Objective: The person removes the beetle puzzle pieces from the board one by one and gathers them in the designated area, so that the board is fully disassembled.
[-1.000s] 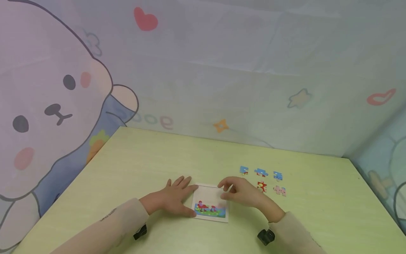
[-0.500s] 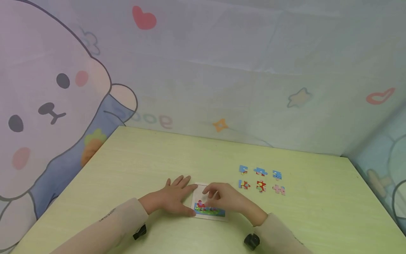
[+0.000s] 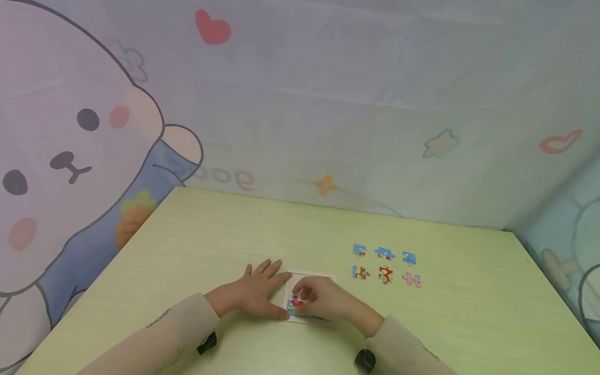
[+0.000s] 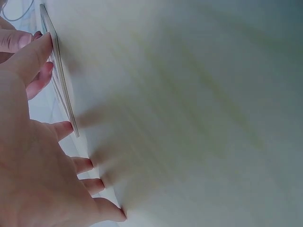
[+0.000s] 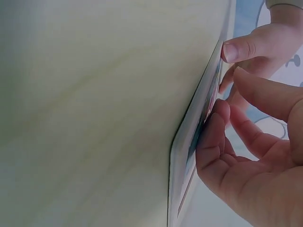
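Note:
A small white puzzle board (image 3: 287,291) lies on the table, with joined blue, green and red pieces (image 3: 291,307) along its near side. My left hand (image 3: 255,297) lies spread at the board's left edge, thumb on the near corner and index finger at the far corner. In the left wrist view, other fingertips (image 4: 97,185) rest on the table. Over the board's near part, my right hand (image 3: 323,299) has its fingers bent and its fingertips close to the pieces. In the right wrist view, a gap shows between thumb and fingers, with nothing visible in it.
Several loose jigsaw pieces lie in two rows right of the board, among them a red piece (image 3: 386,274), a pink piece (image 3: 412,280) and a blue piece (image 3: 359,250). A printed cloth backdrop (image 3: 300,130) stands behind the table's far edge.
My right hand has moved left from the board's right edge to over the near-side pieces, uncovering a loose piece at the right. The left hand has stayed put.

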The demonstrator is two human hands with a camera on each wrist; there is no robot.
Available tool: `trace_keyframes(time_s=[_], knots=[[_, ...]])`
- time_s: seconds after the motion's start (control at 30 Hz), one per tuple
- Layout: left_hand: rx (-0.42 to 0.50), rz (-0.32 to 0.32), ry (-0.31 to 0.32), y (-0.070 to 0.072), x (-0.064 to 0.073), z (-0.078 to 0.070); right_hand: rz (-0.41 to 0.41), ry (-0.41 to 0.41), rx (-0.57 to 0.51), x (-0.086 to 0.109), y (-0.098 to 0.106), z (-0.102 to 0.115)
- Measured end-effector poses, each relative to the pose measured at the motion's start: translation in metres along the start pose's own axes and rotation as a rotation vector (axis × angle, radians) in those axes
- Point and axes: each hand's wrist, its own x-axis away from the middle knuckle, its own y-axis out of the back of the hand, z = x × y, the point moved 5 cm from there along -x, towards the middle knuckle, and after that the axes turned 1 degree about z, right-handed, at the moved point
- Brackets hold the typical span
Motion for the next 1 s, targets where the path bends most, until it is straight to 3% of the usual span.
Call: trace_keyframes(time_s=[0.17,0.37,1.0], knots=[[-0.003,-0.003,0.0,-0.0006,-0.0005,0.0003,-0.014,0.012,0.04,-0.0015,-0.0028,0.0005],[-0.007,-0.003,0.001,-0.0008,-0.0014,0.0006,-0.028,-0.036,0.078,-0.0032,-0.0066,0.0016],[-0.003,0.003,-0.002,0.001,0.0008,-0.0013,-0.025,-0.087,0.109,-0.0025,-0.0091,0.0055]])
